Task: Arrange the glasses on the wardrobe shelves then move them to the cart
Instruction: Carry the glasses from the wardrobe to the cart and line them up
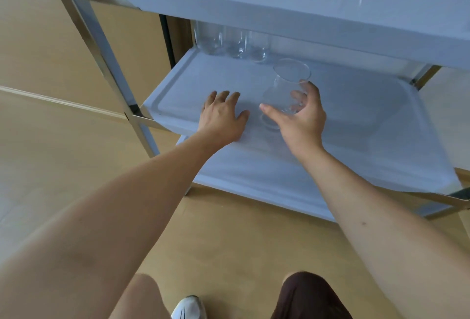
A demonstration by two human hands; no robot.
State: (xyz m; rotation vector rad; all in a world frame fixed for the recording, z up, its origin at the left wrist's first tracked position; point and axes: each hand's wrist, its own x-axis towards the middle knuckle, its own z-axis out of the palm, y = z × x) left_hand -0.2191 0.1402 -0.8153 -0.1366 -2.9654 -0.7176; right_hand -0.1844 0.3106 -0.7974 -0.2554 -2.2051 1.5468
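Metal-framed cart [101,46] filling the upper view, three white-lined tiers stacked over a tan floor [50,178]. Top tier [254,5] seen edge-on, faint outlines of glasses on it, too washed out to count. Middle tier [368,105] mostly bare, a raised lip running round it. Bottom tier [254,173] bare where visible. Below, a knee in dark shorts [305,295] and a white shoe [189,307].

Left hand [223,115] flat on the middle tier near its front edge, fingers spread wide, holding nothing, apparently bracing. Right hand [300,115] wrapped around the lower bowl of a clear tulip-shaped glass [290,82], thumb in front, fingers behind. Glass upright, slightly tilted, base at or just above the liner near the front of the tier; contact with the liner impossible to confirm. At the back left corner, a tight row of clear glasses [229,41], about three, standing close together.

Judged step: moving glasses to the cart, this one being set down on the middle tier. Next move likely calling for a level base, a gentle release, then perhaps a slide back toward the row, well apart for now, without knocking neighbours. Smooth glass on a loose liner: risk of tipping if pushed from high up.
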